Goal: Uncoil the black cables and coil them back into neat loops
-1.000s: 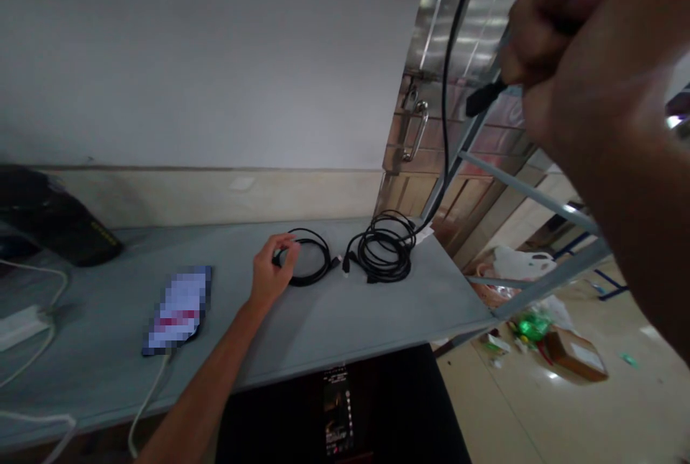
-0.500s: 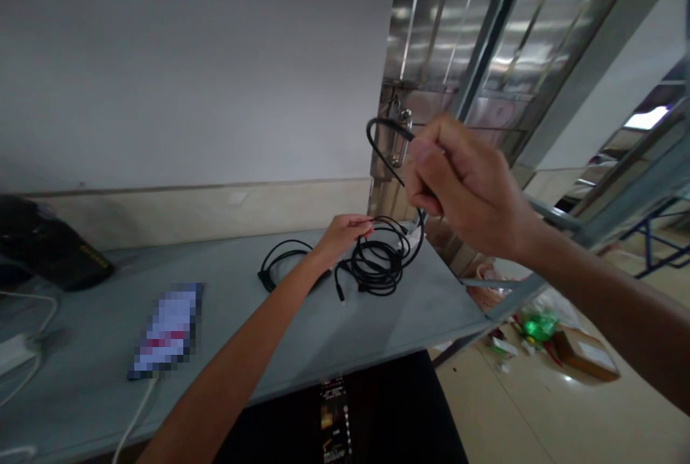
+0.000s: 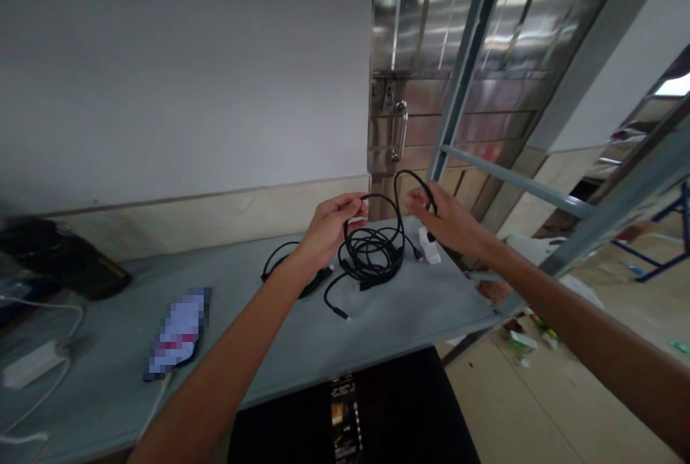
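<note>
Two bare hands reach out over a grey table (image 3: 410,320), and both close on what looks like one black cable (image 3: 371,256). Our left hand (image 3: 328,230) is almost shut, its thumb and fingers pinching the cable near the top of a raised loop. Our right hand (image 3: 447,221) is partly closed, its fingertips (image 3: 423,195) pinching another stretch of the loop. The rest of the cable sits on the table in a loose heap between our hands, and a small plug (image 3: 341,313) trails from it toward the near edge.

A second black cable (image 3: 283,259) lies in a loop just to the left, partly beneath our left forearm. A small white tag (image 3: 430,247) rests just beside the heap, below our right hand.

The main risk is the heap itself. If we pull while the coils are crossed, they could tighten into a knot, or they could catch the second cable or the tag. A sharp tug could also whip the plug off the table.
</note>
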### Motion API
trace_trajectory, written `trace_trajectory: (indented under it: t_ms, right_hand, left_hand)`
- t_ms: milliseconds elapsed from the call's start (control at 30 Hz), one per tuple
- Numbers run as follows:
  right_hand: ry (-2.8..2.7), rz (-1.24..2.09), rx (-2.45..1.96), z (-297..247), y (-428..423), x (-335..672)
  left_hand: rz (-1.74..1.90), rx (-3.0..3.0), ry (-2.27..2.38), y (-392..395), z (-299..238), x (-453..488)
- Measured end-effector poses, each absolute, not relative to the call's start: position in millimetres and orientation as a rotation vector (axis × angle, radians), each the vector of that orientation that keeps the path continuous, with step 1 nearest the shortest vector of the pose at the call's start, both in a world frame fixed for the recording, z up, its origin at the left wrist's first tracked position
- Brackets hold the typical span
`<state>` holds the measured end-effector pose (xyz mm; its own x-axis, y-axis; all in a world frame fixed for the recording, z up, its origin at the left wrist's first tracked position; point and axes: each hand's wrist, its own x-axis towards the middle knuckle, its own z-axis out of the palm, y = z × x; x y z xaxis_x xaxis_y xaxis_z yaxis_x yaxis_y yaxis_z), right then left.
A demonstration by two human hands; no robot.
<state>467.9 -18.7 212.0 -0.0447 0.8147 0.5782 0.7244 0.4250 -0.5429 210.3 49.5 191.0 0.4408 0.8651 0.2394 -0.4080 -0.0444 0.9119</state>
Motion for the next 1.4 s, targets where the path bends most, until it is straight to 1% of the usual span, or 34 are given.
trace_trajectory:
  t_ms: [133,233,300,400,467,567,700,800,967,1067,1233,1400]
  right_hand:
    - [-1.805,0.327,-1.341,196.3,0.0,452.3]
    - [-1.791,0.468,-1.276,190.8,5.8,448.9]
    - [-1.781,0.485,-1.223,188.9,5.2,450.9]
    - [-1.790,0.506,-1.158,187.8,0.6,455.9]
    - [-1.802,0.529,-1.130,188.0,-2.9,458.9]
    - [-1.781,0.548,-1.091,190.0,-7.1,463.5]
    - [-1.693,0.562,-1.045,198.1,-13.7,475.0]
    - [-1.600,0.568,-1.012,208.0,-22.9,488.5]
    - [-1.446,0.531,-1.062,220.6,-44.3,515.3]
    - [-1.442,0.478,-1.048,221.9,-56.4,526.5]
    - [-1.502,0.516,-1.050,219.0,-79.5,521.9]
    - [-1.458,0.521,-1.049,222.0,-106.4,499.8]
  left_hand:
    - [1.058,1.334,0.496,46.3,183.4,217.5]
    - [1.031,1.632,0.546,46.3,175.2,206.0]
    - [0.919,1.914,0.594,48.9,167.1,191.8]
    - [0.628,2.176,0.644,57.6,153.3,174.1]
    - [0.551,2.238,0.619,65.8,147.3,171.4]
    - [0.566,2.272,0.551,78.7,148.4,178.3]
    - [0.457,2.132,0.537,92.3,162.9,182.3]
    - [0.611,1.995,0.582,98.3,177.1,171.9]
    - [1.160,1.580,0.599,100.1,205.8,147.2]
    - [1.392,1.255,0.531,98.5,226.8,131.9]
    - [1.588,1.042,0.569,96.3,253.6,103.1]
    - [1.679,1.036,0.637,92.9,258.7,83.2]
